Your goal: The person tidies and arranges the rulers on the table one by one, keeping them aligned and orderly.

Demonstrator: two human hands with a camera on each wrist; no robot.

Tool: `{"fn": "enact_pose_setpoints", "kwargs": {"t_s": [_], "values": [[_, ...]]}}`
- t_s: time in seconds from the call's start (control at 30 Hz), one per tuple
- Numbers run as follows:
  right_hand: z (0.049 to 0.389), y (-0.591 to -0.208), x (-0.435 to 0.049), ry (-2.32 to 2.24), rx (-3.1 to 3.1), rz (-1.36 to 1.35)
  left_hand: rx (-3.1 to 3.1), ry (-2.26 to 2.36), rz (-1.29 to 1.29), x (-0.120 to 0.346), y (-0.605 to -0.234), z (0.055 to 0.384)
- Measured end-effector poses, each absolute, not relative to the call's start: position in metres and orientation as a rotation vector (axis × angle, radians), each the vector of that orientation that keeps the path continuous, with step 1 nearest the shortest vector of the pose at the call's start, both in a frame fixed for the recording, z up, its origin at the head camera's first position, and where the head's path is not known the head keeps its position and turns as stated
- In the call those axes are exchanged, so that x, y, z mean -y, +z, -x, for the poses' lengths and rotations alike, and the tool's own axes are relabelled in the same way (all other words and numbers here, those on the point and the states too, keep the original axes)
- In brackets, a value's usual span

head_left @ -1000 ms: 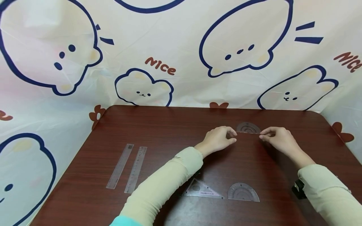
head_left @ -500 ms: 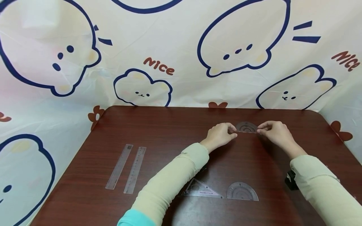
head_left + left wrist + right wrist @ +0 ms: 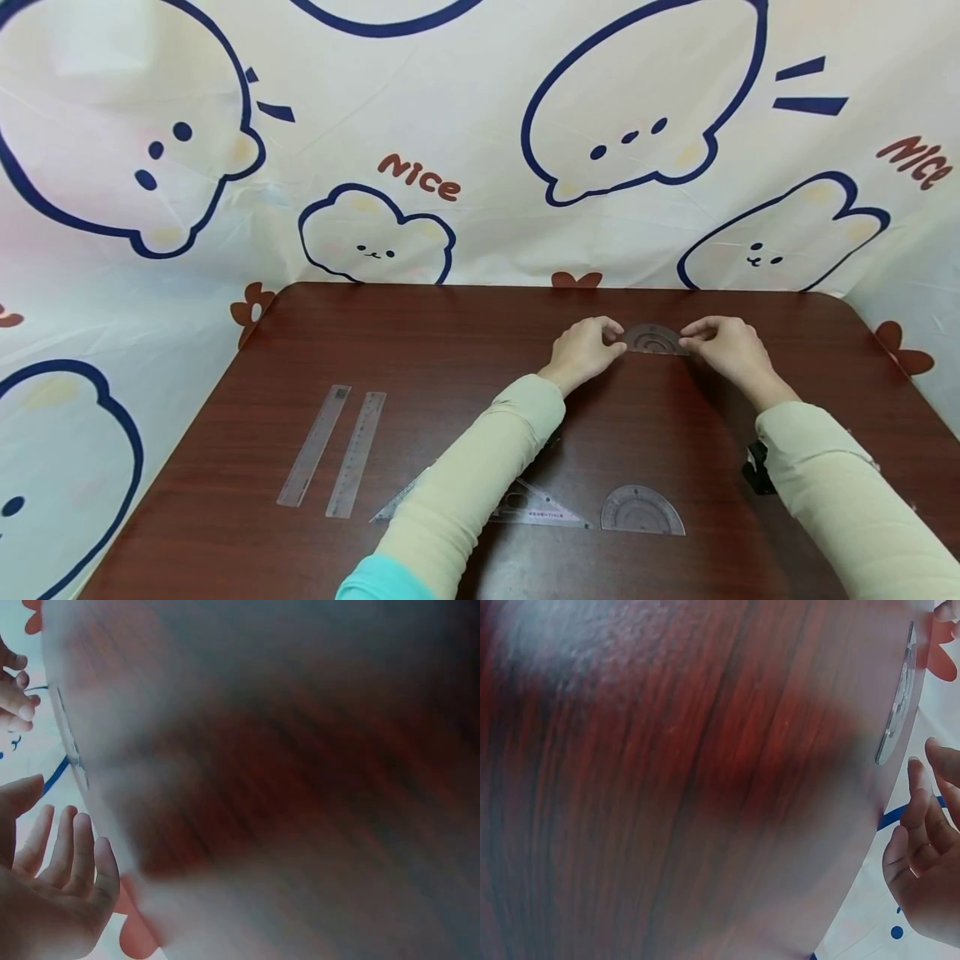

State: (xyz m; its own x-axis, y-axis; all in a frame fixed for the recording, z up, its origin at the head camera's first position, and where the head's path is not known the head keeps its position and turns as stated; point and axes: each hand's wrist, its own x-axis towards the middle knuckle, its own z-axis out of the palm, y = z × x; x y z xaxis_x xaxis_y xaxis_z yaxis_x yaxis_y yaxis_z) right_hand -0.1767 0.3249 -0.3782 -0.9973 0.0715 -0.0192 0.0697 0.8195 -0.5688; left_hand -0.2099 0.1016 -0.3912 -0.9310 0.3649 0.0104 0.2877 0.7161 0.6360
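A clear protractor (image 3: pixel 654 339) lies near the table's far edge, its curved side away from me. My left hand (image 3: pixel 585 352) is at its left end and my right hand (image 3: pixel 729 354) at its right end. In the right wrist view the right hand (image 3: pixel 930 855) has bent, loose fingers, a small gap away from the protractor (image 3: pixel 898 697). The left hand (image 3: pixel 56 892) shows spread, relaxed fingers in the left wrist view, with nothing between them. Closer to me lie a second protractor (image 3: pixel 642 510) and a clear set square (image 3: pixel 543 510).
Two clear rulers (image 3: pixel 315 446) lie side by side at the left of the brown table (image 3: pixel 450 333). Another transparent triangular piece (image 3: pixel 397 502) is partly hidden under my left forearm. A cloth (image 3: pixel 480 125) with cartoon prints hangs behind the table.
Both hands have shifted slightly toward the far edge, the right one also a little left. The left forearm has moved right, uncovering a transparent piece. The far protractor stays about in place.
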Motion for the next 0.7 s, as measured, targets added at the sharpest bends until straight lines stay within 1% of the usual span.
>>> {"fn": "enact_pose_setpoints", "kwargs": {"t_s": [0.33, 0.7], "values": [[0.184, -0.381, -0.323, 1.053, 2.941, 0.198, -2.766, 1.081, -0.504, -0.108, -0.389, 0.217], [0.188, -0.391, -0.316, 1.045, 2.93, 0.228, -2.768, 1.037, -0.51, -0.122, -0.391, 0.22]]}}
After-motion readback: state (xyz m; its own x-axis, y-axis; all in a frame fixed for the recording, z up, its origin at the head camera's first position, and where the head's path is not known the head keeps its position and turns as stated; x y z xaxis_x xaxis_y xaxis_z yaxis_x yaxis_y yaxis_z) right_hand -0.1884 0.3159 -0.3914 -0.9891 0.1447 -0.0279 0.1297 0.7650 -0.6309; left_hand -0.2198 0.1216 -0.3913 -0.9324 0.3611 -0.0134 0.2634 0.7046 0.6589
